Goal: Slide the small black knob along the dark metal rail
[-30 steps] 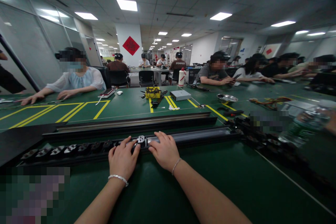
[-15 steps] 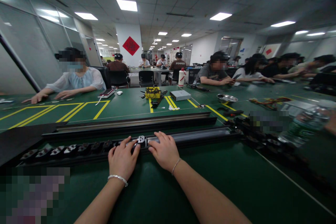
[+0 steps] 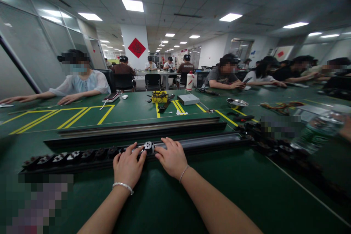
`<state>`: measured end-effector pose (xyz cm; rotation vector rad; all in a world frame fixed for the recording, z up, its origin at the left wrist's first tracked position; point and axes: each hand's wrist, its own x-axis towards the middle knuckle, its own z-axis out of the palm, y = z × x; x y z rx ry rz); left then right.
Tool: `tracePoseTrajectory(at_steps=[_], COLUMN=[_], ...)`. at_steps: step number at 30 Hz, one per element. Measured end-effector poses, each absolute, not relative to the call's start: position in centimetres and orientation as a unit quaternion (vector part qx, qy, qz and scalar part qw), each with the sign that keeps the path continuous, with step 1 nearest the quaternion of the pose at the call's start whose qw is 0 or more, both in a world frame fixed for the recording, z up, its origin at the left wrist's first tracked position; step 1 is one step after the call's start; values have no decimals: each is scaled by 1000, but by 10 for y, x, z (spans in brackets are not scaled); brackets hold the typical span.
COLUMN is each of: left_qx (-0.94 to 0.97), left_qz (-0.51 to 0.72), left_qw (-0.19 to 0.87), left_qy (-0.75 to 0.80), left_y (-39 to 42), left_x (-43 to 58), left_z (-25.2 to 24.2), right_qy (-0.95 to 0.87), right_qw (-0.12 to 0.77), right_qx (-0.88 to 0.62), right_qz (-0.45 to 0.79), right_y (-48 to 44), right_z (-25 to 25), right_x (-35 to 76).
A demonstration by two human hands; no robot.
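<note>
A long black rail (image 3: 208, 140) lies across the green table in front of me, with a row of dark modules (image 3: 74, 155) with white or metallic faces in its left half. One small black module with a white face (image 3: 148, 146) sits in the rail between my two hands. My left hand (image 3: 128, 166) rests over the rail, fingers apart, with thumb and forefinger at the module's left side. My right hand (image 3: 172, 157) lies on the rail just right of it, fingers spread and bent. What lies under the palms is hidden.
Parallel behind is a second black rail (image 3: 142, 128). Farther back are a yellow box with cables (image 3: 159, 97), a grey box (image 3: 188, 99) and a metal bowl (image 3: 237, 102). A plastic bottle (image 3: 319, 131) and more dark parts (image 3: 285, 157) lie at right. A co-worker (image 3: 82, 80) sits across.
My hands and the module between them have barely moved. A dark flat panel at the left has gone from the rail's left end. The co-worker across has stretched an arm farther left.
</note>
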<state>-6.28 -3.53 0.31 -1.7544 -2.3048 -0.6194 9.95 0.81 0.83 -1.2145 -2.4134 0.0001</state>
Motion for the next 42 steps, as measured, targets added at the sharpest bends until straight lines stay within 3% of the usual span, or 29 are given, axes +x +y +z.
tracePoseTrajectory(at_steps=[42], left_qx=[-601], left_qz=[-195], left_qw=[101], left_qy=[-768], left_y=[-36], left_x=[-63], left_z=[4], right_qy=[-870], right_qw=[232], right_qx=[-436], right_qz=[-6], right_y=[9], right_z=[7], right_x=[100])
